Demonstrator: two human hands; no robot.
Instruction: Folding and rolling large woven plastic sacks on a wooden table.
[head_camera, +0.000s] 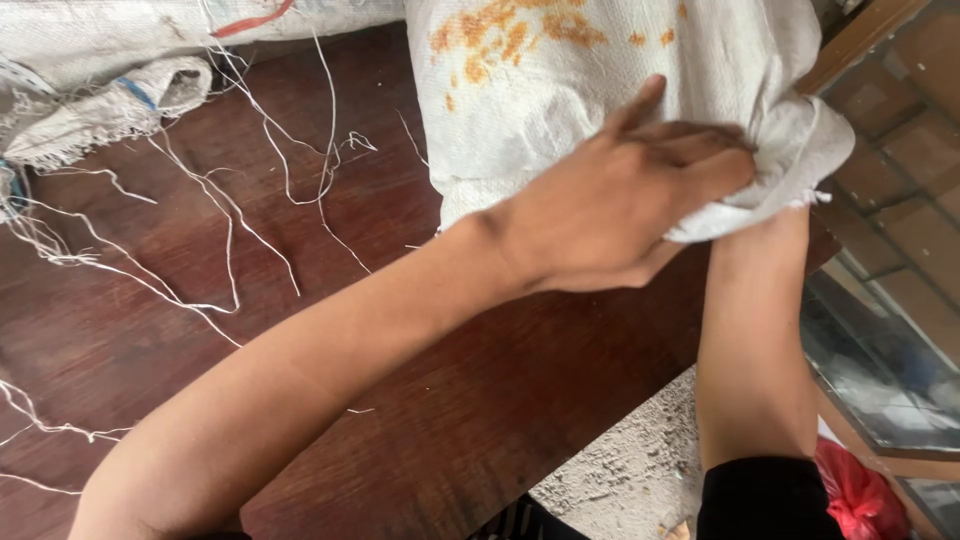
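— Sack (560, 100), white woven plastic, filled out and bulging, with orange-rust blotches across its upper face. It lies at the far right of the dark wooden table (300, 330), its corner reaching the table's edge.

— And the hands?

— Left hand (625, 215) lies on that corner, fingers closed over a bunched fold of the cloth. Right hand is hidden under the same fold; only the forearm rises to it, so I cannot tell its grip.

— Around it?

— Loose white threads (225, 215) trail over the wood. Emptier sacks (110, 105), frayed, one with a blue stripe, lie far left. A red plastic bag (858, 492) sits low at the right.
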